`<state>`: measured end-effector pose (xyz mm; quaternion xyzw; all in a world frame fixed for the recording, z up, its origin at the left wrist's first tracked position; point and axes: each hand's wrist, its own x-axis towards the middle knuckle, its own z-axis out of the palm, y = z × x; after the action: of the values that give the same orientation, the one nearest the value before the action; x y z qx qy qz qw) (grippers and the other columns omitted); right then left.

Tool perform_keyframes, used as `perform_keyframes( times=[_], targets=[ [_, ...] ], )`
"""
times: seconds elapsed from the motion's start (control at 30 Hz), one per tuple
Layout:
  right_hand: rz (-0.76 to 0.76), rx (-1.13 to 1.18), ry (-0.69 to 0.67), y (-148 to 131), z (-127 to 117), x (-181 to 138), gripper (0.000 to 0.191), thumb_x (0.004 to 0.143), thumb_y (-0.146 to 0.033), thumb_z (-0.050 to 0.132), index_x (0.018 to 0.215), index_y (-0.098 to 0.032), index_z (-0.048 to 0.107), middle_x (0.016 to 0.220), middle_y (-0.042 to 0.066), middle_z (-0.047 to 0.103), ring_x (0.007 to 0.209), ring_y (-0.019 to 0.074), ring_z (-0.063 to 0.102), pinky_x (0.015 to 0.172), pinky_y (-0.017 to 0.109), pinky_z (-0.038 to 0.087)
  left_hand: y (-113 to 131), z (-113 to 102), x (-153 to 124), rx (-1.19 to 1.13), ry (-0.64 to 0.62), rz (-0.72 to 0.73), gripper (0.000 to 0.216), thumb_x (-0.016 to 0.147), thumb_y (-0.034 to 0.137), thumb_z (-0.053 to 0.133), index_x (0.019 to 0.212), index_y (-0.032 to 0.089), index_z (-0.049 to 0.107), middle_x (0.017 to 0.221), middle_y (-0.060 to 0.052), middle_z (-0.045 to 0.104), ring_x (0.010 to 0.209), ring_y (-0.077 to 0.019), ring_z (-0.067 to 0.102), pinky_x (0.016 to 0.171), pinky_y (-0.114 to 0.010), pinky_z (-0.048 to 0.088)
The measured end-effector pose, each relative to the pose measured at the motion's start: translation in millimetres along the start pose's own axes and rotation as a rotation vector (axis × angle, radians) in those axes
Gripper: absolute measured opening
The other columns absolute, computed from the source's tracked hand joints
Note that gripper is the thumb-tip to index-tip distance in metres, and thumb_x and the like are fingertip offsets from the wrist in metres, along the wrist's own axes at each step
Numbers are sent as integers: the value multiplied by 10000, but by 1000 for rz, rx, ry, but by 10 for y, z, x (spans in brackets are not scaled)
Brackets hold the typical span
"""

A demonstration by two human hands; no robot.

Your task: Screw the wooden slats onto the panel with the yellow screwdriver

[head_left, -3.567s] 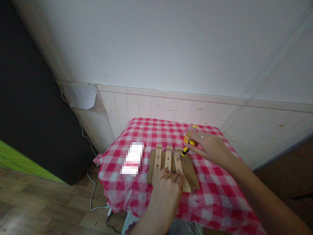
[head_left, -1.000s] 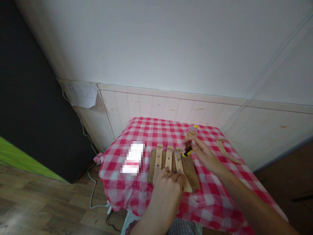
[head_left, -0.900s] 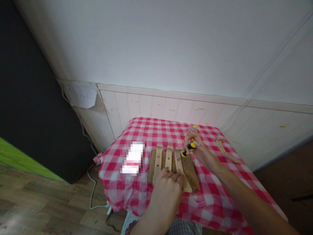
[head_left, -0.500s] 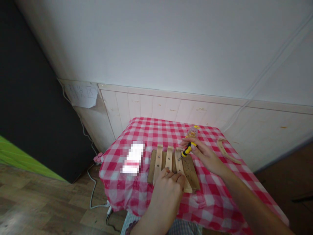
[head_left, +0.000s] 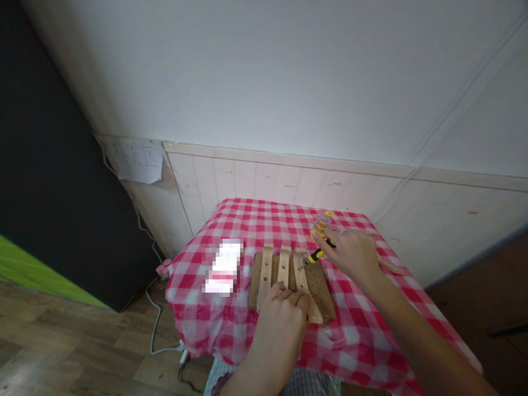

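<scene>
A yellow-and-black screwdriver (head_left: 317,256) is gripped in my right hand (head_left: 352,252), slanting down with its tip at a screw in the rightmost wooden strip (head_left: 315,313). That strip lies beside a middle strip (head_left: 284,258) and a left strip (head_left: 267,267), all across a brown wooden board (head_left: 322,286). Screws show in the strips, and small holes dot the board's right part. My left hand (head_left: 286,305) has its fingers curled over the near part of the middle and right strips, pressing on them. Its fingers hide part of both strips.
Behind my right hand stands a clear container (head_left: 322,221) with yellowish bits inside. A curved wooden strip (head_left: 391,267) lies at the right, partly covered by my arm. A blurred white-and-red item (head_left: 225,267) is on the left of the checked tablecloth (head_left: 259,220). Cables (head_left: 153,324) hang at the left.
My right hand has turned about the screwdriver, now with its back upward and farther right and up. The screwdriver tip stays at the right strip. My left hand keeps its place.
</scene>
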<state>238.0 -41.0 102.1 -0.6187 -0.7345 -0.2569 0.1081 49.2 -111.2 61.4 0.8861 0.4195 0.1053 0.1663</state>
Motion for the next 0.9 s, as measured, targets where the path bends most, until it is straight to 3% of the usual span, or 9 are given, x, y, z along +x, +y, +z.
perform_keyframes(
  times=[0.13,0.27,0.47,0.67,0.8,0.9],
  targets=[
    [-4,410,-157,30,-24,-23,446,1047,-420,239,1052,-197,625,885,106,753,736,240,707,558,289,406,4,9,-6,-2,10,-5,164,980,82,588,1105,117,689,1157,-52,743,1021,-213,695,1006,-370,453],
    [-115,829,-231,70,-26,-82,339,1047,-363,234,1199,-236,510,1143,110,680,939,226,698,775,363,543,5,-5,-3,-10,9,-3,155,984,95,590,1097,122,694,1144,-48,747,1022,-212,692,1003,-372,460],
    [-213,998,-236,26,-55,-75,290,1032,-367,358,1143,-240,595,1084,101,714,996,233,687,856,390,552,24,-45,-10,-5,12,-25,154,974,91,604,1085,126,706,1106,-50,759,999,-218,698,1000,-382,473],
    [-156,882,-114,32,32,-47,342,999,-437,426,988,-223,694,939,79,773,823,212,721,702,304,529,30,-35,-9,6,3,-28,148,976,94,596,1069,122,708,1105,-57,760,1002,-226,701,993,-381,476],
    [-82,404,34,23,41,-62,556,976,-595,403,771,-190,724,650,88,721,597,207,660,548,282,390,26,-33,-2,4,13,-27,154,975,90,596,1077,124,707,1105,-54,759,1014,-225,699,1016,-386,464],
    [-56,91,40,-30,-20,-38,645,950,-668,397,745,-177,762,560,106,693,545,222,631,522,294,286,27,-38,-5,5,5,-23,151,973,90,599,1074,117,708,1114,-61,758,1013,-225,701,1007,-384,469]
  ],
)
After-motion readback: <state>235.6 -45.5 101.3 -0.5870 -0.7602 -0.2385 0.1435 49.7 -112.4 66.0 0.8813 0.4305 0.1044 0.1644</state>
